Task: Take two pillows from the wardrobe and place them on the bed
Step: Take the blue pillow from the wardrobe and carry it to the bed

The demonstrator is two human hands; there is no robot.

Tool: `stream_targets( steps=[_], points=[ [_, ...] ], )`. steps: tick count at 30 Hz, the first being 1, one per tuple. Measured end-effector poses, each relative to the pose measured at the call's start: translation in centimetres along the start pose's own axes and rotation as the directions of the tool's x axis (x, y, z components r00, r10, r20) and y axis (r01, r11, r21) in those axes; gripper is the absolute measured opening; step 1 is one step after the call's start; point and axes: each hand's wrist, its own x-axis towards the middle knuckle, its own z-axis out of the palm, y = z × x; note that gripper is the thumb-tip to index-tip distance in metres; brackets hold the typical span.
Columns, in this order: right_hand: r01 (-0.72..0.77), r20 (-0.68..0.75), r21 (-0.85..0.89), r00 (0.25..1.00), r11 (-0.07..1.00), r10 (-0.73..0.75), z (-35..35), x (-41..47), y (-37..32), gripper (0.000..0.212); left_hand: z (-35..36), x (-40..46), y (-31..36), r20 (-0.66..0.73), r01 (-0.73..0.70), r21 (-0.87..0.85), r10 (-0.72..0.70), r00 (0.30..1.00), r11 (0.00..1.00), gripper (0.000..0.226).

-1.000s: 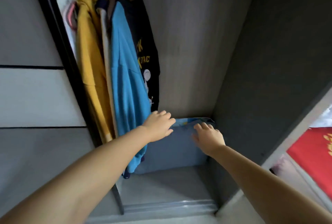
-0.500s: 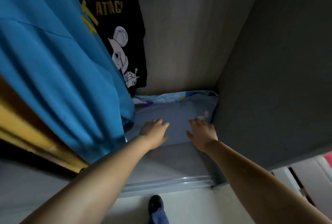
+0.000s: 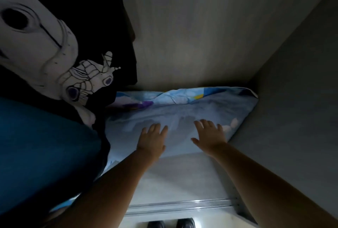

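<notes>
A light blue patterned pillow lies on the wardrobe floor, pushed against the back wall and the right side wall. Its left end is hidden behind hanging clothes. My left hand rests flat on the pillow's front face, fingers spread. My right hand lies flat on the pillow a little to the right, fingers apart too. Neither hand is closed around the fabric. A second pillow is not visible.
A black printed T-shirt and a blue garment hang close on the left, over the pillow's left end. The grey side wall stands close on the right. The sliding-door track and my shoes are below.
My head has moved lower and deeper into the wardrobe, so the pillow looks larger. Both hands have slid further onto the pillow and spread out.
</notes>
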Motion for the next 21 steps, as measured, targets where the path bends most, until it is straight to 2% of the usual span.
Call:
stream_targets(
  steps=[2,4,6,10,14,16,19,21],
  points=[
    [0.040,-0.018,-0.037,0.999,0.999,-0.040,0.9,3.2,0.4,0.073,0.9,2.1,-1.1,-0.113,-0.031,0.026,0.034,0.993,0.999,0.078],
    [0.078,-0.036,-0.071,0.996,0.994,-0.081,1.2,6.6,0.9,0.079,1.8,4.3,-2.1,-0.224,-0.067,0.121,0.093,0.970,0.990,0.073],
    [0.115,-0.042,-0.093,0.992,0.989,-0.120,1.4,9.4,1.4,0.082,2.8,6.5,-3.5,-0.304,-0.064,0.125,0.100,0.947,0.990,0.070],
    [0.174,-0.055,-0.136,0.982,0.975,-0.182,2.4,13.1,2.5,0.094,5.3,10.1,-5.6,-0.153,0.052,0.079,-0.040,0.987,0.995,0.083],
    [0.164,0.068,-0.195,0.986,0.967,-0.153,3.6,15.0,3.6,0.112,7.0,11.8,-6.7,-0.036,0.140,0.029,-0.139,0.990,0.990,0.096],
    [0.167,0.069,-0.175,0.985,0.970,-0.157,4.3,15.1,3.8,0.115,7.3,12.3,-6.8,0.016,0.167,-0.006,-0.167,0.986,0.986,0.093],
    [0.179,0.052,-0.157,0.984,0.971,-0.173,5.4,14.3,3.4,0.102,7.5,12.2,-6.1,0.072,0.120,0.036,-0.123,0.990,0.992,0.078],
    [0.204,0.066,-0.224,0.979,0.953,-0.194,5.9,13.3,3.2,0.079,7.8,11.5,-5.3,0.108,0.084,0.025,-0.086,0.990,0.996,0.058]
  ],
)
